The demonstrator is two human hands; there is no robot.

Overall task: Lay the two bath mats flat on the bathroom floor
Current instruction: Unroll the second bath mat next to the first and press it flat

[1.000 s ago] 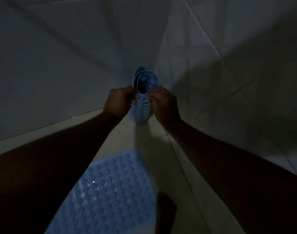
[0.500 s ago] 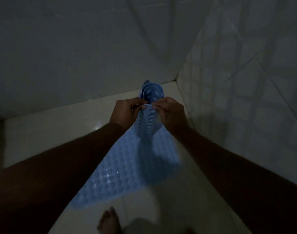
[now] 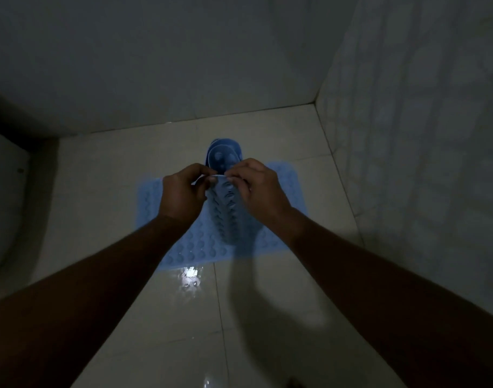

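We pinch a rolled mat (image 3: 225, 217) with our left hand (image 3: 183, 197) and right hand (image 3: 263, 191). Below, a flat mat (image 3: 189, 247) lies on the glossy tiled floor (image 3: 183, 331) near the wall corner (image 3: 316, 103).

Dim light. The flat mat (image 3: 203, 245) is pale blue and rectangular, with rows of round bumps. It lies spread on the floor (image 3: 127, 169) towards the far right corner, clear of both walls. The rolled mat (image 3: 225, 217) is the same blue and bumped, a loose tube with its coiled end facing away. It is held above the flat mat, its upper edge pinched by left hand (image 3: 181, 194) and right hand (image 3: 259, 189).
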